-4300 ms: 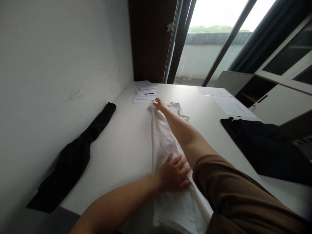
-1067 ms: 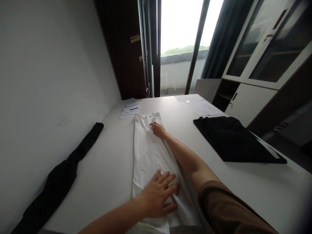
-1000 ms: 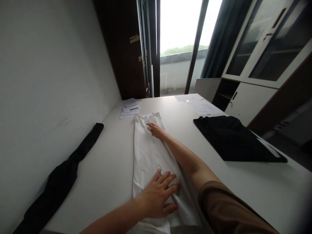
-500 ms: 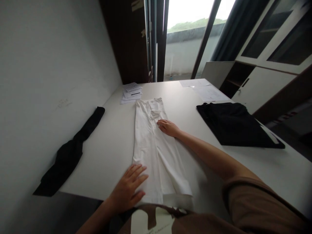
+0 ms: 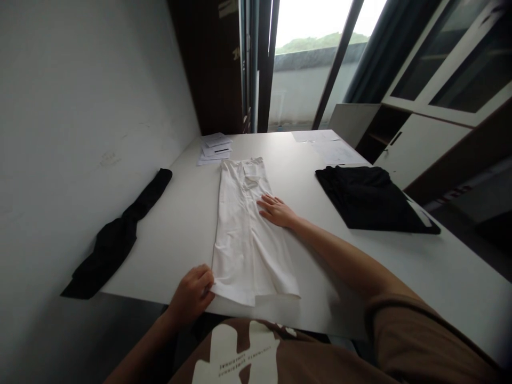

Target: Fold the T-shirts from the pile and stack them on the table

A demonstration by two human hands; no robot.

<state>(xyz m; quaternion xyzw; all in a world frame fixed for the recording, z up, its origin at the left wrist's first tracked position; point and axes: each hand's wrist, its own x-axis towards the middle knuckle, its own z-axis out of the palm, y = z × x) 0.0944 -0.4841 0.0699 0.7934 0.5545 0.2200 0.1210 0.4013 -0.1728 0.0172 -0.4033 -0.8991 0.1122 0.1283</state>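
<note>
white table (image 5: 184,226): takes up most of the middle
white garment (image 5: 236,234): laid lengthwise on it, wider end closest
black folded cloth (image 5: 366,197): off to the right
left hand (image 5: 192,293): fingers pinched onto the garment's near left corner
right hand (image 5: 278,212): pretty open, just resting on its right edge, nothing gripped

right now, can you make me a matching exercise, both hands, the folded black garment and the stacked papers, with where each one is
1 left hand
2 right hand
3 folded black garment
4 stacked papers

A near the far left corner of the table
B closed at the near left corner of the white garment
C on the right side of the table
D palm down on the white garment

Pairs: 1-B, 2-D, 3-C, 4-A
</note>
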